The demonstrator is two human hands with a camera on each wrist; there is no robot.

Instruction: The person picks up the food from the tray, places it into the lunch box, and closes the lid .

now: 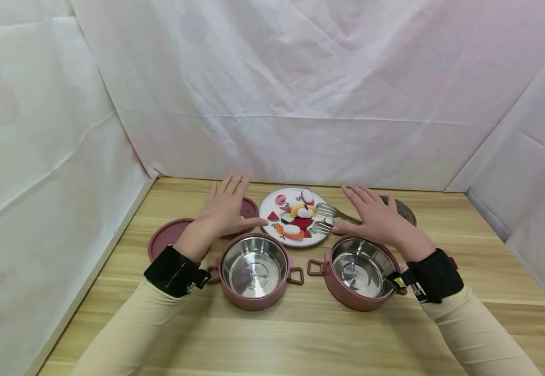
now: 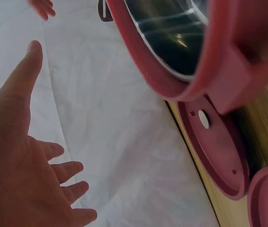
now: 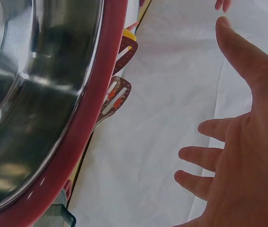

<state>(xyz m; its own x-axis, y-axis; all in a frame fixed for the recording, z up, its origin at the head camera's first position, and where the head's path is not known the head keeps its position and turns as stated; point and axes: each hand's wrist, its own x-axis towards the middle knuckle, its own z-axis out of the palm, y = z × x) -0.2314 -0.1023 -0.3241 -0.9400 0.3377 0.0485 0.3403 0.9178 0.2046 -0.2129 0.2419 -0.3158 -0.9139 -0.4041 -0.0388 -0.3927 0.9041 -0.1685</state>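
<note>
My left hand (image 1: 225, 211) is held in the air with fingers spread, above two pink lids, a round one (image 1: 167, 237) and another (image 1: 250, 209) partly behind it. Near its wrist stands a pink pot (image 1: 253, 304) with a bare steel inside. On the other side, my right hand (image 1: 378, 219) hovers with straight fingers and thumb apart, beyond a second pink pot (image 1: 347, 296). Two slotted turners (image 3: 113, 97) lie by its thumb, their handles partly hidden. Neither hand holds anything; the wrist views show both palms bare.
Between the hands is a white plate (image 1: 267, 200) bearing several toy food pieces, such as a watermelon slice (image 1: 273, 216). A dark round item (image 1: 406, 211) is partly covered by the right hand. White cloth walls (image 1: 291, 141) enclose the wooden table (image 1: 263, 344) at the back and sides.
</note>
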